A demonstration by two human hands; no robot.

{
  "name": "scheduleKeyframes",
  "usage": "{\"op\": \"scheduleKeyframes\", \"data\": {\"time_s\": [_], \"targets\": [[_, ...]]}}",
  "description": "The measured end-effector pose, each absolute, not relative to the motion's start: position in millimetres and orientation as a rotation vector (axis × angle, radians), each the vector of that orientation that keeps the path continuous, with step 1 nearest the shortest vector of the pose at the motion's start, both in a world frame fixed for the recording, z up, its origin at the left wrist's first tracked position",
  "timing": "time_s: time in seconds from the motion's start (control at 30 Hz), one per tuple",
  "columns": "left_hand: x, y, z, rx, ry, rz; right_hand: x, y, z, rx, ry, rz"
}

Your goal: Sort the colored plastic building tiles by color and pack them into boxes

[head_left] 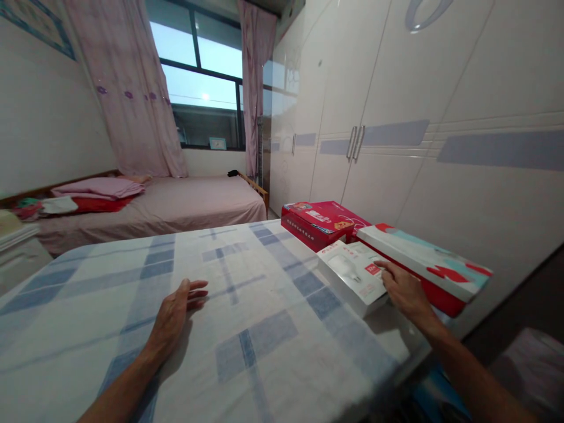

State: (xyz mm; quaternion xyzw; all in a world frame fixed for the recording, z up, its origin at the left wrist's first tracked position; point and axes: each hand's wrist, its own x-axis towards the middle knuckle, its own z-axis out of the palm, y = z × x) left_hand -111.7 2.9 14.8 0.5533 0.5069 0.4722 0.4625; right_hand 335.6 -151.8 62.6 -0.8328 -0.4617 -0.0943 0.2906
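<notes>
My left hand (175,305) lies on its side on the checked bedsheet (268,294), fingers apart and holding nothing. At the right, my right hand (403,288) is at the near right edge of a white light bulb box (343,270). Its index finger reaches over the printed top, beside a small red label; the other fingers are curled and partly hidden at the box's side. A bulb picture shows on the box. Just behind stands a red box (317,223) with colourful print. A long white-and-red box (423,264) lies close behind my right hand.
White wardrobe doors (396,76) with metal handles rise behind the boxes. Beyond the checked bed is another bed (198,197) with a pink sheet and folded bedding (101,188), below a curtained window (202,76). A white cabinet (22,252) stands at the left.
</notes>
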Motion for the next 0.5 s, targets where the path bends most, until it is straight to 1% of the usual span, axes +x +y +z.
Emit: {"op": "scheduleKeyframes", "data": {"time_s": [0.13, 0.2, 0.37, 0.5], "targets": [[-111.8, 3.9, 13.8, 1.368, 1.262, 1.155, 323.6, -158.4, 62.5, -2.295, -1.294, -0.672], [-111.6, 3.6, 14.2, 1.372, 1.265, 1.155, 316.3, -160.8, 60.9, -2.287, -1.388, -0.760], [-112.4, 3.2, 14.0, 1.369, 1.247, 1.166, 304.1, -158.3, 44.3, -2.295, -1.658, -0.644], [-111.8, 1.7, 16.0, 1.378, 1.253, 1.175, 300.5, -158.0, 37.5, -2.340, -1.679, -0.553]]}}
